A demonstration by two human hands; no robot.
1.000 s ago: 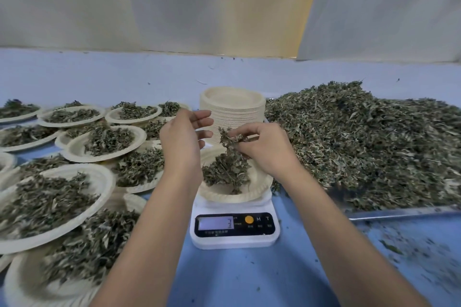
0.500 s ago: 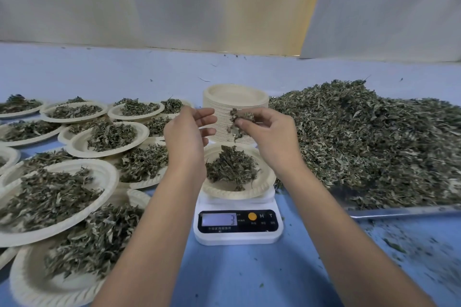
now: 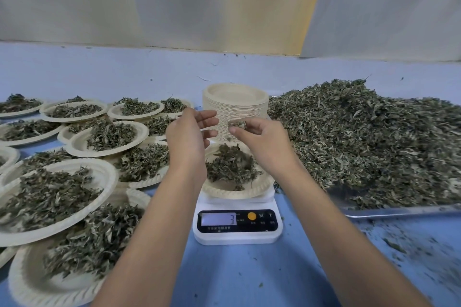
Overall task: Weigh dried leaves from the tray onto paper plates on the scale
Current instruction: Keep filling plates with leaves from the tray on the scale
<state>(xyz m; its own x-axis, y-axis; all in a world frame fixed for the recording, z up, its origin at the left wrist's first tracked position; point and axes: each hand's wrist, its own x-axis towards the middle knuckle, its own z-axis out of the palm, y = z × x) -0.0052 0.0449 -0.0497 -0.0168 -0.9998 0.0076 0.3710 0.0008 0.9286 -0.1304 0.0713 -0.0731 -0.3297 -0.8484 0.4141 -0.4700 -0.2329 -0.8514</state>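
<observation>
**Head view: trimming a portion to weight on the scale**

The heap of dried leaves (image 3: 361, 137) fills the metal tray (image 3: 399, 210) on the right of the blue table (image 3: 249, 276); filled paper plates (image 3: 107, 177) crowd the left; a stack of empty paper plates (image 3: 235, 104) stands behind the white digital scale (image 3: 237, 232), whose display (image 3: 218, 219) shows a 3; on the scale sits a paper plate (image 3: 234, 193) with a modest mound of leaves. Above it the left hand (image 3: 187, 139) hovers, fingers straight and loose, holding nothing; the right hand (image 3: 264, 142) pinches a small tuft of leaves (image 3: 237, 124) between thumb and fingertips, over the plate's far side. I'd say the portion is being fine-tuned. The next move seems to call for letting the tuft fall a little at a time, eyes on the display; neither hand should brush the plate, since a touch would upset the reading.
</observation>
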